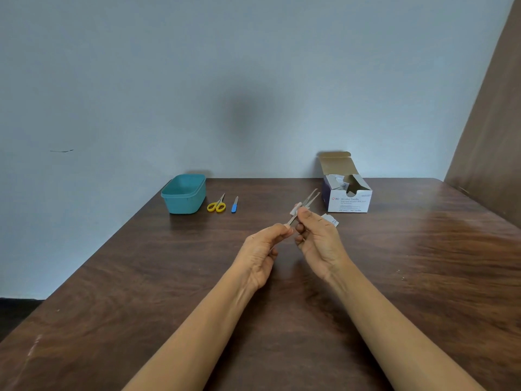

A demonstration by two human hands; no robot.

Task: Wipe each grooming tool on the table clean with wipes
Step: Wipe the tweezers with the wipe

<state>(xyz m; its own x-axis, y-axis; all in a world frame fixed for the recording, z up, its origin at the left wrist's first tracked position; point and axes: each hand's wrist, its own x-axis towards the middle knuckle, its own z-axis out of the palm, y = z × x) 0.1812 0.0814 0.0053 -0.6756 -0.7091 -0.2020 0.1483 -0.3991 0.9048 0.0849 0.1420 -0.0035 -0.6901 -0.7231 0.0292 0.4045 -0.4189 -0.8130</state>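
You are wiping the tweezers (309, 198): your left hand (260, 246) pinches their near end, your right hand (320, 239) fingers (306, 213) pinch the wipe (294, 211) around them just beyond, so next probably slide it toward the tips.

My dark brown wood-grain table (141, 277) carries a teal plastic tub (184, 194) far left, with yellow-handled scissors (216, 206) and a blue-handled nail file (234, 205) beside it. To my right are an open white cardboard swab box (349, 199) and a torn white wrapper (331, 220).

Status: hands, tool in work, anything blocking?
Left hand pinches tweezers at the near end. Right hand pinches wipe against them. Scissors, nail file lie beside teal tub. Nothing blocking.
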